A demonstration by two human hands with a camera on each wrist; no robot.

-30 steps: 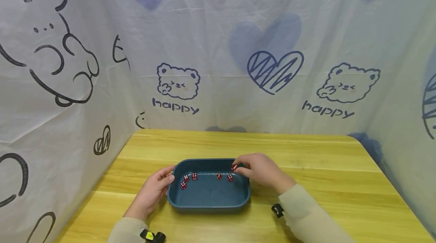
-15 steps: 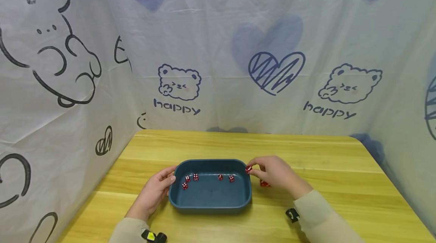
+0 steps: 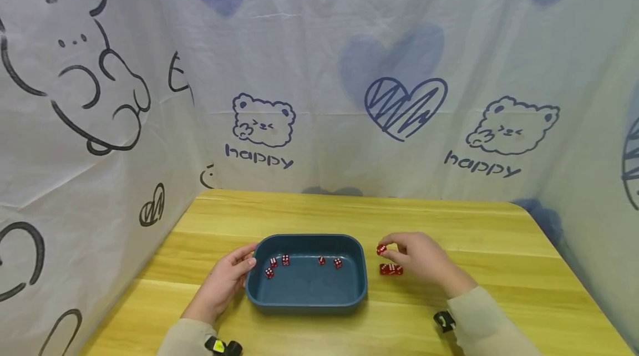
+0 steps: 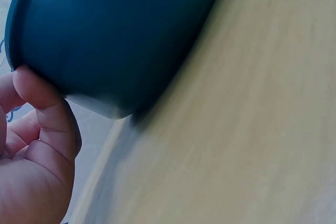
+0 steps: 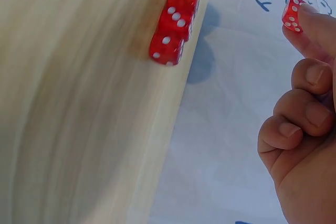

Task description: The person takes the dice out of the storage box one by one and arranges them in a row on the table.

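A dark teal plastic bin (image 3: pixel 307 308) stands on the table with several red dice lying in it. My left hand (image 3: pixel 227 281) grips the bin's left end, thumb at the rim; in the left wrist view the hand (image 4: pixel 39 145) is against the bin's outer wall (image 4: pixel 121 35). To the right of the bin, my right hand (image 3: pixel 424 256) pinches a red die (image 3: pixel 381 249) between thumb and forefinger, above the table. Its other fingers are curled in the right wrist view, where the die (image 5: pixel 293 15) shows white dots. Just nearer than that hand, three red dice (image 3: pixel 391 269) sit touching in a row.
The wood-grain table (image 3: pixel 449 223) runs behind and to both sides of the bin. White printed cloth (image 3: pixel 319 123) hangs at the back and sides. Each sleeve carries a small black wrist device.
My right hand has lifted a die out of the bin and carried it right, over the rim. The row of dice has come into view beneath it. The left hand stays on the bin.
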